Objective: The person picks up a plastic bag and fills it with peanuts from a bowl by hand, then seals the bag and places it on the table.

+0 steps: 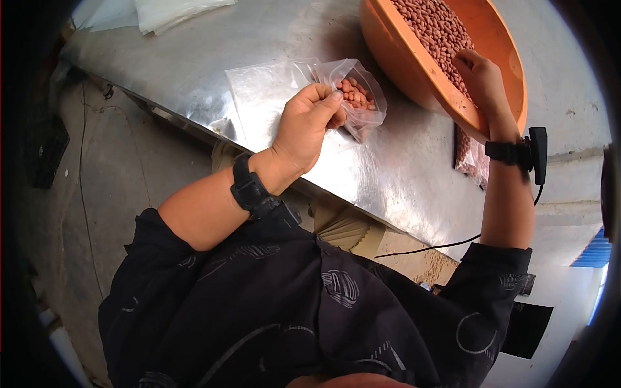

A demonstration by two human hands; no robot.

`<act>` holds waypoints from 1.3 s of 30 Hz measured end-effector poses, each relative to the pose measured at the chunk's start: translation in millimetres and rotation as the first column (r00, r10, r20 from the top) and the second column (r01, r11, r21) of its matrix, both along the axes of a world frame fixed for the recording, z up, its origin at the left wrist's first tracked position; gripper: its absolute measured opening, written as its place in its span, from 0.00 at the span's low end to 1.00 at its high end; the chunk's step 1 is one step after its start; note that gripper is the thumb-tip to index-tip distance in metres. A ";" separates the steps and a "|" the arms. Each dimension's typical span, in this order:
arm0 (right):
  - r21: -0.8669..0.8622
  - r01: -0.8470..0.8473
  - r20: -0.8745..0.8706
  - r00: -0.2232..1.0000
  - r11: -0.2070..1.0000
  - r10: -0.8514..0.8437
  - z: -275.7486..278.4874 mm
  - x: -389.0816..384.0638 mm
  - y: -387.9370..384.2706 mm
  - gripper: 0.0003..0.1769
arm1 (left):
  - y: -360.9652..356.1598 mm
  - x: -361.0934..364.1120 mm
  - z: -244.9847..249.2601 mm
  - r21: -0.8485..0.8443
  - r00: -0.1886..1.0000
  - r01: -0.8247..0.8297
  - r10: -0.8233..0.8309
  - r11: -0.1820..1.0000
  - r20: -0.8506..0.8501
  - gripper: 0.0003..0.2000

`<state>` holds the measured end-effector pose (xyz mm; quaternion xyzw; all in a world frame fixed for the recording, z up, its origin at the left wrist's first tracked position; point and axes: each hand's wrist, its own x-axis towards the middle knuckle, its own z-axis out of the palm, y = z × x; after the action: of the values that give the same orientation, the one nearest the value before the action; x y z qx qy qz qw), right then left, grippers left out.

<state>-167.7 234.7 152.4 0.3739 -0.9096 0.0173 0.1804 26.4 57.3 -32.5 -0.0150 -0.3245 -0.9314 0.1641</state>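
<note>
Dark patterned shirt (284, 310) nearest the camera, both sleeves ending around the elbows. Black strap unit (253, 189) on left wrist, black device (517, 154) on right wrist, thin cable (446, 245) running below it. Left grip (299, 129) closed on the edge of a clear bag (374, 107), thumb on top; bag is part filled with reddish nuts (356, 94), mouth open, sitting over the metal desk (414, 174). Flat clear plastic (252, 90) lies on the desk just beside that hand, can't tell if it's part of the same bag. Right grip (480, 72) is inside the orange basin (414, 71), wrist across the near rim, fingers curled at the red nuts (433, 29); can't tell if it has any in it. Basin is on the desk, right of the bag and apart from it. Packed bag of nuts (471, 156) by the basin, partly hidden behind right forearm. More clear plastic (178, 11) at far left of desk. Grey floor (116, 213) to the left, dark crate (48, 152) on it
</note>
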 end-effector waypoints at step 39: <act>-0.509 0.079 0.269 0.960 0.857 0.072 -140.1 80.4 -40.6 0.17 | 4.6 0.4 1.2 -0.005 0.999 -0.047 0.047 0.999 -0.012 0.02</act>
<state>-87.4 194.1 12.2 0.3040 -0.8885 0.3121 0.1440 26.8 61.9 -31.2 -0.0134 -0.3262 -0.9264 0.1877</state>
